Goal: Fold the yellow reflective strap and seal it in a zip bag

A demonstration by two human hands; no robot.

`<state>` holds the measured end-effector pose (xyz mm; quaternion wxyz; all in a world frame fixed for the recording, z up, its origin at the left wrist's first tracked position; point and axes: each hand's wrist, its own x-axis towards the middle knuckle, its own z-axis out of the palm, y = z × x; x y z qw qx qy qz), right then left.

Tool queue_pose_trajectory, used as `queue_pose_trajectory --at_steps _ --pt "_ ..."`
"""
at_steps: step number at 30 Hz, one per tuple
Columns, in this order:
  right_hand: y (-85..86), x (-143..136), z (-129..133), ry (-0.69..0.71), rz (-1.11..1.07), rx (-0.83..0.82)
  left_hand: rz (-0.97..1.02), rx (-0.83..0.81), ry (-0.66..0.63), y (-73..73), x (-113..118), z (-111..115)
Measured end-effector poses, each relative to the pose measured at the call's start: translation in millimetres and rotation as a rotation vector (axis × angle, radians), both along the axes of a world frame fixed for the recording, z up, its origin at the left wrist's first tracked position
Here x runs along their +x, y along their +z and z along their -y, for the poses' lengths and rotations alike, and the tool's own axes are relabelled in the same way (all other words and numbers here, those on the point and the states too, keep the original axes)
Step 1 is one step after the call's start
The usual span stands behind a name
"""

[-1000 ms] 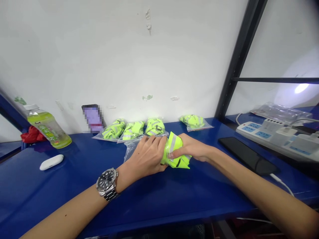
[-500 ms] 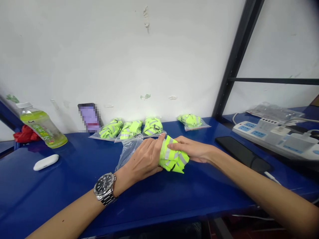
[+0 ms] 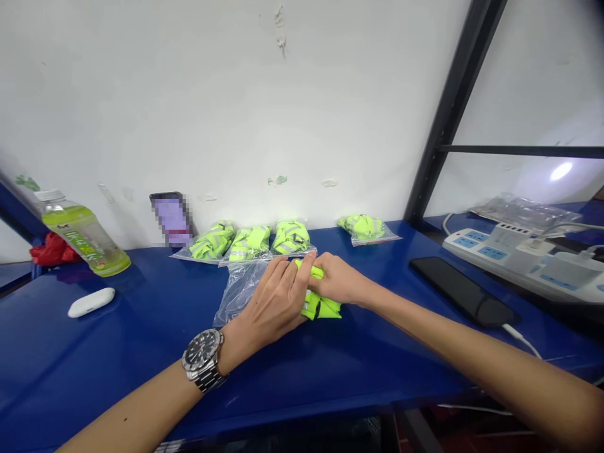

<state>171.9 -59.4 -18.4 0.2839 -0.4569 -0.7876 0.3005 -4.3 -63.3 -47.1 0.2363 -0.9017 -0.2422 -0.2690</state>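
Note:
A neon-yellow reflective vest [image 3: 326, 307], bundled up with silver strips, is between my two hands above the blue table. My left hand [image 3: 279, 297], with a steel watch on its wrist, is closed around the vest and the mouth of a clear plastic bag [image 3: 239, 291], whose loose end lies out to the left. From the right, my right hand [image 3: 336, 279] presses its curled fingers into the vest, with a fold of the fabric at the fingers. Its fingertips are hidden, as is how much of the vest sits inside the bag.
Several bagged yellow vests [image 3: 291, 237] lie along the wall, one bagged vest [image 3: 363, 228] apart on the right. On the left are a drink bottle [image 3: 87, 236], a white case [image 3: 91, 302] and a propped phone [image 3: 172, 217]. A black phone [image 3: 462, 290] and power strips [image 3: 519, 255] are right.
My right hand has moved left against my left hand, its fingers now curled into the vest. Less of the vest shows. My left hand keeps its hold.

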Motion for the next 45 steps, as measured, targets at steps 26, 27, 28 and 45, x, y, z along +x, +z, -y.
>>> queue_pose_trajectory --at_steps 26,27,28,45 --pt "-5.1 3 -8 0.177 -0.339 -0.324 0.127 -0.014 -0.086 0.0 -7 -10" --pt "-3.2 5 -9 0.222 -0.432 -0.447 0.134 -0.008 -0.089 0.1 -8 -11" --pt "-1.8 7 -9 0.234 -0.507 -0.538 0.133 -0.001 -0.089 0.4 -9 -11" --pt "-12.2 -11 -14 -0.13 -0.167 -0.047 0.0 -0.012 -0.018 5.8 -9 -6"
